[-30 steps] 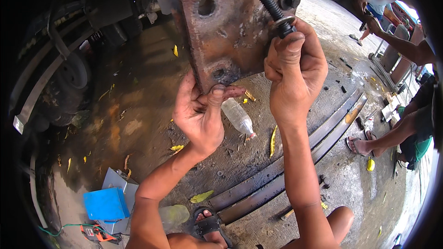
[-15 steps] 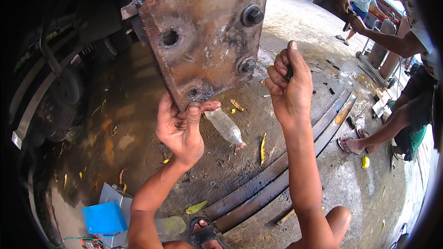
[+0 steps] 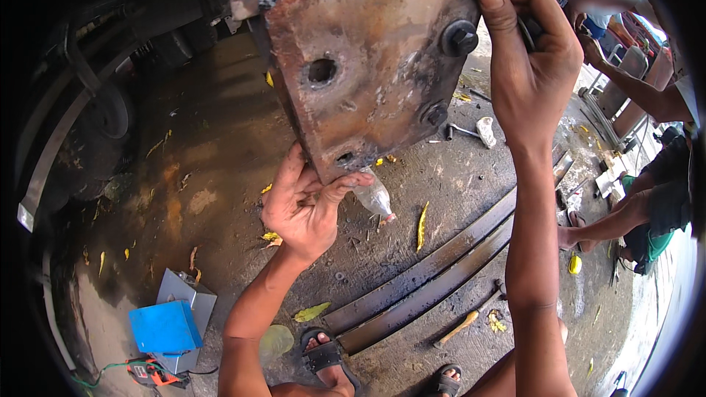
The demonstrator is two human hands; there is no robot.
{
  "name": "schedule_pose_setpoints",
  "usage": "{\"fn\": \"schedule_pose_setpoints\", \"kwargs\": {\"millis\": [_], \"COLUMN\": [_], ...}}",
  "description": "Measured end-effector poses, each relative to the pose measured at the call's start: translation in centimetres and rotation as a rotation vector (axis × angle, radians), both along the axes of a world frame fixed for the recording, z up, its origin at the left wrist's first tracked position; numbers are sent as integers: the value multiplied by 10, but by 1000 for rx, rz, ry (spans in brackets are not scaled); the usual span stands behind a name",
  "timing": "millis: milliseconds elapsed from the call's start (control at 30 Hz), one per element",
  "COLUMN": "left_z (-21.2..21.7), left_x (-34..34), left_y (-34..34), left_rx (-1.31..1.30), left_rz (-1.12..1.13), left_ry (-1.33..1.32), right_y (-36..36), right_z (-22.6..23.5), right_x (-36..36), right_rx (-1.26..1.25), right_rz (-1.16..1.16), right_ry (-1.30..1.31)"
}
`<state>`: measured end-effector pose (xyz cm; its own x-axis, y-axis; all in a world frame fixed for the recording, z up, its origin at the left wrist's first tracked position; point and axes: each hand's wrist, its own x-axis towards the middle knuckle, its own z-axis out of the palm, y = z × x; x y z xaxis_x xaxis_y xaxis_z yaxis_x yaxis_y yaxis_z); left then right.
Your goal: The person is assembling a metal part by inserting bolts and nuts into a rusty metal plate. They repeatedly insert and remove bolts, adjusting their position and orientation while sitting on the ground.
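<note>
A rusty, thick steel plate (image 3: 382, 66) hangs in front of me, with two open holes at its left and two dark bolt heads at its right. My left hand (image 3: 303, 209) is closed at the plate's lower corner, thumb against the bottom edge and some fingers hidden behind. Up at the plate's right edge is my right hand (image 3: 537, 66), its thumb touching the upper corner. Its curled fingers hold a small dark piece (image 3: 526, 34), mostly hidden, whose kind I cannot make out. The upper bolt head (image 3: 460, 38) sits just left of that hand.
Below lie two long curved steel strips (image 3: 434, 265), a hammer (image 3: 471, 317) and a clear plastic bottle (image 3: 375, 197). A blue box (image 3: 166, 326) stands at lower left beside an orange-and-black tool (image 3: 153, 372). At right, a person (image 3: 654, 95) works near a hand trolley (image 3: 625, 84).
My right hand has risen from below right of the plate to its upper right edge. The plate sits farther right in view, with my left hand still at its lower corner.
</note>
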<state>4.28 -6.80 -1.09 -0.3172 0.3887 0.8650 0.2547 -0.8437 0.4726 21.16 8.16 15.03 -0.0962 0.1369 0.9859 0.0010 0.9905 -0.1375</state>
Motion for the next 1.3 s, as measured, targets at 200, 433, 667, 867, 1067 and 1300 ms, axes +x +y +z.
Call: {"fn": "schedule_pose_setpoints", "kwargs": {"millis": [200,433,667,867,1067,1300], "left_z": [9,61,27,25,27,21], "left_x": [3,0,10,37,49,55], "left_y": [-13,-49,-31,-26,-18,-2], "left_rx": [-141,-442,-122,-339,-170,-27], "left_rz": [145,734,1211,979,492,266], "left_ry": [16,509,551,228,-229,-385], "right_y": [-10,-8,-10,11,-10,19], "right_z": [12,42,47,42,27,11], "right_x": [1,24,20,23,14,11], "right_rx": [17,33,-116,-33,-43,-143], "right_rz": [-86,-14,7,-26,134,-228], "right_ry": [-74,-289,-433,-392,-220,-199]}}
